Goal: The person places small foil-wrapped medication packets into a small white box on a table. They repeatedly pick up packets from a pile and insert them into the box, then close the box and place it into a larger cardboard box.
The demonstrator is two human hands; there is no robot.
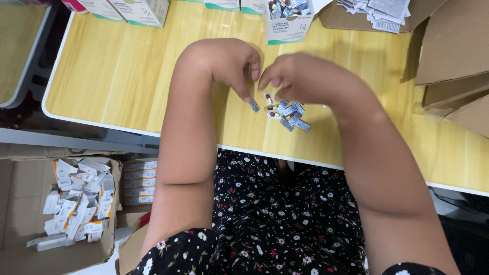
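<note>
My left hand (226,62) hovers over a yellow wooden table (117,76), its fingertips pinching a small silver capsule strip (254,105) that touches the tabletop. My right hand (305,76) is just to its right, fingers curled down onto a small pile of silver blister strips (289,113) with red and white capsules. One capsule strip (268,98) stands under the right fingertips. Both forearms reach in from below.
An open white and teal carton (287,21) filled with capsule strips stands at the table's far edge, beside more cartons (133,10). Folded paper leaflets (379,12) and brown cardboard (453,46) lie at the right. A cardboard box (66,203) of small flattened packets sits on the floor at the left.
</note>
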